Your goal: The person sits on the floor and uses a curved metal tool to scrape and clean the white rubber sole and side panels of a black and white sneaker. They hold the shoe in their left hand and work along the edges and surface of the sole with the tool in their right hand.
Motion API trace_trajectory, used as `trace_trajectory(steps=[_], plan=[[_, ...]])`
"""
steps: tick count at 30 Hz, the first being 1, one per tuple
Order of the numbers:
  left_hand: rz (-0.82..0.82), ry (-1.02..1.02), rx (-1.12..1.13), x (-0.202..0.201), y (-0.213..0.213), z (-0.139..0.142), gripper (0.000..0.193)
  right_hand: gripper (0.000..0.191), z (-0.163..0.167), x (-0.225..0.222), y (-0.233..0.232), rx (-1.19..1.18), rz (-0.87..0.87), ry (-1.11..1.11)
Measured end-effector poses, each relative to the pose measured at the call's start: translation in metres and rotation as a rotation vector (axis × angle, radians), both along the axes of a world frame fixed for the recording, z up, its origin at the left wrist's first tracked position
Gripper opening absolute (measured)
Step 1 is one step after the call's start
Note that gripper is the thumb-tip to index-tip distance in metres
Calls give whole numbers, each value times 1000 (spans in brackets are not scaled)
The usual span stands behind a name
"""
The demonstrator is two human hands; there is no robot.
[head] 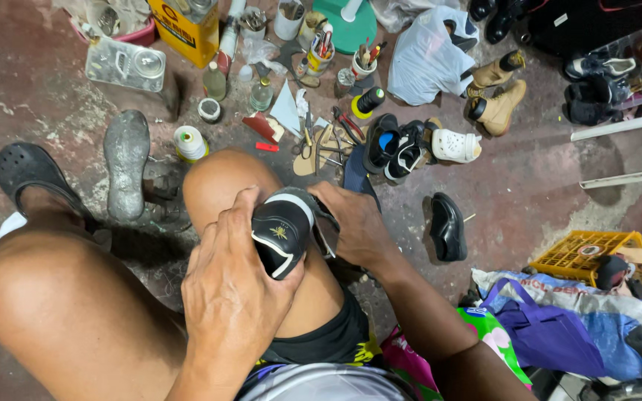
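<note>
A small black shoe with white trim [282, 232] rests on my right knee, near the middle of the view. My left hand [233, 286] wraps around its heel and near side from below. My right hand [356, 223] grips the far side of the same shoe, fingers curled at its opening. My bare knees fill the lower left, and a black clog [27, 172] is on my left foot.
A metal shoe last [126, 163] stands by my left leg. Thread spool [189, 142], bottles, cups of tools, scissors [305, 145], several shoes and tan boots [495, 100] litter the floor ahead. A black dress shoe [447, 226], a yellow crate [585, 256] and bags lie to the right.
</note>
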State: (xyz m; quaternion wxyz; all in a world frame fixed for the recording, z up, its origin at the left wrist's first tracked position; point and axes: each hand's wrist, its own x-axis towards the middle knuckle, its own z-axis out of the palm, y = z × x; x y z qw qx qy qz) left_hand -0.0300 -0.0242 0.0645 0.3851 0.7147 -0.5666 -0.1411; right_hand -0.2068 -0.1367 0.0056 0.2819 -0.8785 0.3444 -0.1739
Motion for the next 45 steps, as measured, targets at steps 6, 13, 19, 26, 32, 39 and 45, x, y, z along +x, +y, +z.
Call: trace_trajectory(steps=[6,13,19,26,32,39,45], plan=[[-23,16,33,3,-3,5,83,30,1,-5,0,54,36,-30],[-43,11,48,6,-7,5,80,17,-2,-13,11,47,-16,-26],[-75,42,67,13,-10,6,75,30,1,0,10,-49,-2,-130],[-102,94,180,22,-11,8,75,35,6,7,6,10,-2,-101],[-101,101,194,23,-10,7,72,29,5,7,0,30,60,-85],[-131,51,125,25,-7,4,72,25,0,17,-10,77,20,21],[-109,76,168,25,-4,5,71,30,6,13,-6,82,63,-35]])
